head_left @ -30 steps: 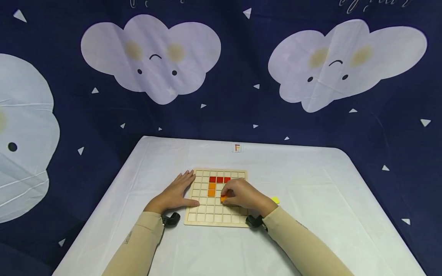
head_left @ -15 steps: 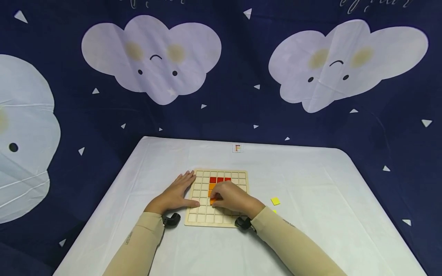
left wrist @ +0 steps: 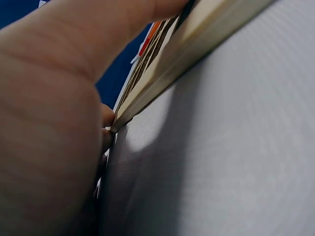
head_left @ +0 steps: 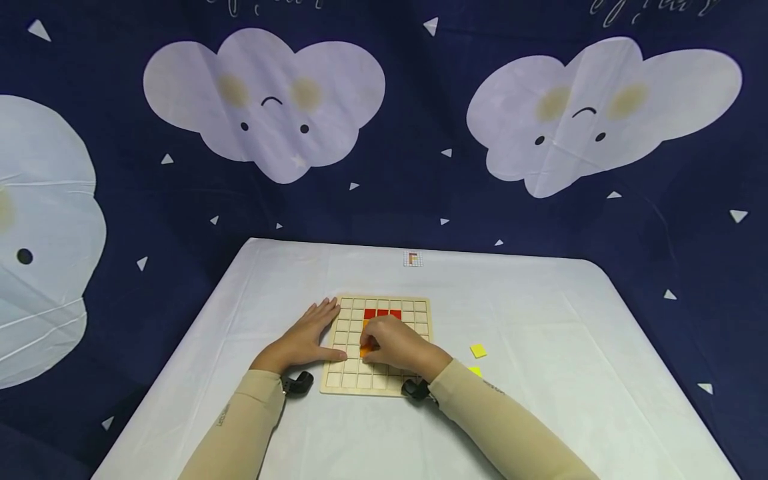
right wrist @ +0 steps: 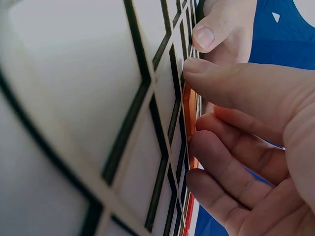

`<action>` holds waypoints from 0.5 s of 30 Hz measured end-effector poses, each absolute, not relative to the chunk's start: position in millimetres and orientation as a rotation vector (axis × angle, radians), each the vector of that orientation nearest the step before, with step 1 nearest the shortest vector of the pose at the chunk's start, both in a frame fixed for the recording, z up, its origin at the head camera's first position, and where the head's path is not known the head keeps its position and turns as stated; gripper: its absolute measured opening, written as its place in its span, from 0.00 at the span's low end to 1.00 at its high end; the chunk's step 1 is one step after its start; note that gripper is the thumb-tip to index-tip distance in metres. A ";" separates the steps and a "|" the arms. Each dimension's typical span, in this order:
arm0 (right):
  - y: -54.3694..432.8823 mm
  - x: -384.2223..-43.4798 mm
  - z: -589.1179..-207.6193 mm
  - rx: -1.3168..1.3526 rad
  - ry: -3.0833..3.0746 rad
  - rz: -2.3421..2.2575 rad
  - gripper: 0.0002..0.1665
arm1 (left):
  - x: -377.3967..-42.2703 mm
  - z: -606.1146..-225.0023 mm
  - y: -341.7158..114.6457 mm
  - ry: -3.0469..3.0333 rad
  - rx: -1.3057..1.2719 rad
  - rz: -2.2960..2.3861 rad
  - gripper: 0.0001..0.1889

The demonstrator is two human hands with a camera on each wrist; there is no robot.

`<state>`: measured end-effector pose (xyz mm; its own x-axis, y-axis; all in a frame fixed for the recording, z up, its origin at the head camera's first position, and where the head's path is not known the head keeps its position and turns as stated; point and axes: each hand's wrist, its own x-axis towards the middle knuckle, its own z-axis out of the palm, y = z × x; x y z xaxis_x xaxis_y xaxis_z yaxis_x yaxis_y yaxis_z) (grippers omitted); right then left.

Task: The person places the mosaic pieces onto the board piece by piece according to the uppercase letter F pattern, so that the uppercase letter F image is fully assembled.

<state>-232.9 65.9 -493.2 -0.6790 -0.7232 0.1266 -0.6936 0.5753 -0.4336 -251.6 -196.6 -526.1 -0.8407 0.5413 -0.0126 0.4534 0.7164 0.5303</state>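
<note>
A wooden grid board (head_left: 351, 381) lies on the white table. My left hand (head_left: 300, 340) rests at its left edge, fingers extended along the side and thumb over the frame; the left wrist view shows the board's side (left wrist: 167, 73) beside that thumb. My right hand (head_left: 399, 343) reaches over the middle and pinches an orange square tile (right wrist: 189, 110) between thumb and fingers, right at the grid surface. Three red tiles (head_left: 382, 314) form a row near the top. Below the leftmost red one runs a column of orange tiles, partly hidden by my right hand.
Two yellow tiles (head_left: 478, 351) lie on the table to the right of the board, the nearer one partly behind the right sleeve. A small printed pattern card (head_left: 413, 259) lies near the table's far edge. Behind the table hangs a dark blue cloth (head_left: 414, 200) with clouds.
My right hand has moved left across the board with the orange tile, to just below the other orange ones. The yellow tiles have come into fuller view. My left hand has stayed put.
</note>
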 end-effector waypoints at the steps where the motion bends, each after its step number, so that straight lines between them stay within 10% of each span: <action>1: 65.9 -232.8 -493.3 -1.226 2.731 -0.710 0.11 | -251.7 -526.3 -196.7 2.755 0.804 0.783 0.64; 15: 103.4 -234.6 -484.4 -1.181 2.692 -0.972 0.08 | -249.4 -524.5 -195.6 2.759 0.795 0.802 0.64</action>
